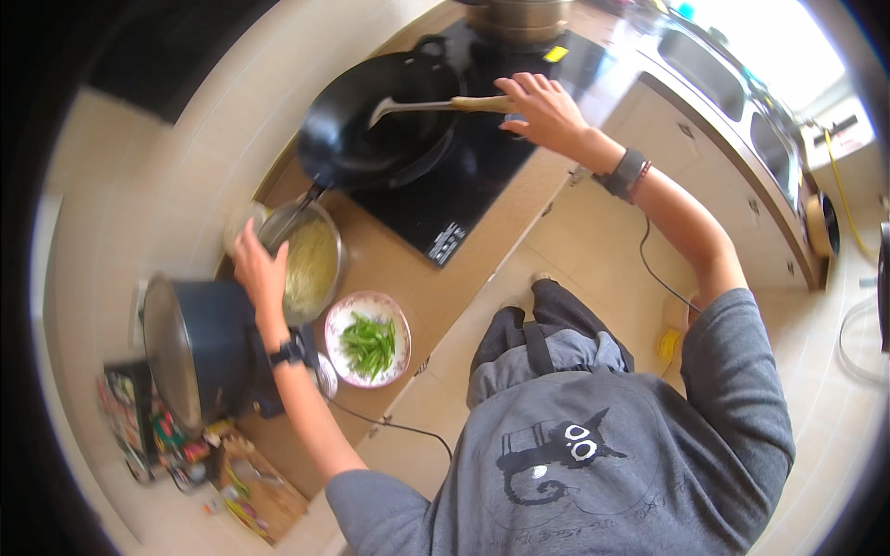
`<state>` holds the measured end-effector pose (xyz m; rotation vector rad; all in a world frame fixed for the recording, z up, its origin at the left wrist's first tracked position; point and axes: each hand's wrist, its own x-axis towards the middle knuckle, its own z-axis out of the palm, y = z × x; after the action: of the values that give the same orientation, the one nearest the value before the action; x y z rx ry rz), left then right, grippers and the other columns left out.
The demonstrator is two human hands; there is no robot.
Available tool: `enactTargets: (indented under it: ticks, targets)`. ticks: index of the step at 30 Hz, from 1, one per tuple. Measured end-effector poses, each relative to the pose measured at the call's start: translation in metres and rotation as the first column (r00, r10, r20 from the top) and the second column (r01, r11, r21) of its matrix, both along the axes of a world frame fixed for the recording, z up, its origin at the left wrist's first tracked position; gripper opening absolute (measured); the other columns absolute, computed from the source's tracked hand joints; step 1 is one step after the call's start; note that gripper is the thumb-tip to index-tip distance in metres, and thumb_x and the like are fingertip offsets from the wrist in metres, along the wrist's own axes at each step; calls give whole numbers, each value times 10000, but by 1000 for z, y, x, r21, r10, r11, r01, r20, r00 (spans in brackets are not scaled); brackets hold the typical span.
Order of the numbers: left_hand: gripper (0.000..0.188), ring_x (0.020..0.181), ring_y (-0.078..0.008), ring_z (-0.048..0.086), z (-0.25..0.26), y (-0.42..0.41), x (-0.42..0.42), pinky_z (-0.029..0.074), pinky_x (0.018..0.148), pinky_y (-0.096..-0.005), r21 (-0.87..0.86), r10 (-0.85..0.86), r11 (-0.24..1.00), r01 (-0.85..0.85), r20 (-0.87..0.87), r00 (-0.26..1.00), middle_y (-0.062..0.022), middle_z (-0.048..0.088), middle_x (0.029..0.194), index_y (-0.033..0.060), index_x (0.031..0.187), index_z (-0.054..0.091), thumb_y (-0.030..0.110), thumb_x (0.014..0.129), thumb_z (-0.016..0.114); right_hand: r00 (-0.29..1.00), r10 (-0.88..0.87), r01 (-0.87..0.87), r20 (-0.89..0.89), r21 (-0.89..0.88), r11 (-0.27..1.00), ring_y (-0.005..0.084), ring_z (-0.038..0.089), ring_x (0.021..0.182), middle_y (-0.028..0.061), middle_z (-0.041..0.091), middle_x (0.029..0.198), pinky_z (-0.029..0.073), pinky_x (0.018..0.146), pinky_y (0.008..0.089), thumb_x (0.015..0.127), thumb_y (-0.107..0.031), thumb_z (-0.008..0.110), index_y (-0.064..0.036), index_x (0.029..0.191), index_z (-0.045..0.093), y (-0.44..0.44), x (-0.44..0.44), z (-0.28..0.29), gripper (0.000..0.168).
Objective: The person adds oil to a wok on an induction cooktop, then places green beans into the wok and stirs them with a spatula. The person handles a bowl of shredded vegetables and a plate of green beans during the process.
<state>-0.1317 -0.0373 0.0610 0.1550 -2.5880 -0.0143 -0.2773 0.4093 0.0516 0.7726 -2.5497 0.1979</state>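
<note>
A black wok (375,132) stands on the black glass cooktop (445,201). A metal spatula with a wooden handle (480,103) lies across its rim, blade inside the wok. My right hand (546,111) is at the handle's end, fingers spread; whether it grips the handle is unclear. My left hand (261,267) has its fingers apart, over the near-wall side of a metal bowl of pale shredded food (309,264); a small pale container (247,222) is just beyond the fingertips. The wok's long handle (302,208) reaches over this bowl. A patterned plate holds green pepper strips (368,344).
A large dark blue pot (208,347) stands beside my left forearm. A wooden cutting board (261,486) and packets lie past it. A steamer pot (518,21) sits at the cooktop's far end. Double sinks (702,73) are at upper right. Black cables hang near me.
</note>
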Motion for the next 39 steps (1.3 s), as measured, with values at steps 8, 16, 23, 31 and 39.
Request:
enactTargets:
  ticks: [8,16,23,31,39]
  targets:
    - [288,703,-195,564,-4,133,55,451,701,-352,258,-301,931,260,134,944,-30,594,657,85,1088,568,109,804,610,957,-287,278,39,-411,868,293,503,915,119,514,978,422,811,372,753,-141,643,-34,843,515,129,139,-47,189]
    - [521,1143,-282,439,-78,365,40,355,946,-365,448,-852,499,742,409,326,-104,461,1227,107,1216,468,60,724,632,421,-806,895,415,-331,298,326,501,941,146,521,958,420,828,396,757,2,507,-22,856,534,261,354,-202,106]
    - [459,968,-279,553,-115,521,24,422,830,-374,454,-791,439,775,604,94,-112,593,1029,86,1167,488,111,739,651,-190,-561,978,806,107,-178,370,520,942,199,531,983,443,808,443,718,-58,540,-19,929,538,300,519,-310,215]
    - [390,926,-292,582,-301,637,94,461,769,-404,366,-433,743,560,901,-15,-115,616,961,74,1086,524,221,749,650,-415,-291,910,862,382,-164,376,546,964,231,564,1003,458,817,448,728,-88,553,23,958,555,412,576,-451,256]
    - [302,844,-298,618,-433,738,242,484,721,-377,608,-550,732,307,794,-260,-129,645,872,80,1076,552,180,793,585,-185,-615,979,767,200,-45,378,548,927,240,559,984,460,799,447,708,-86,576,14,1063,511,565,526,-580,374]
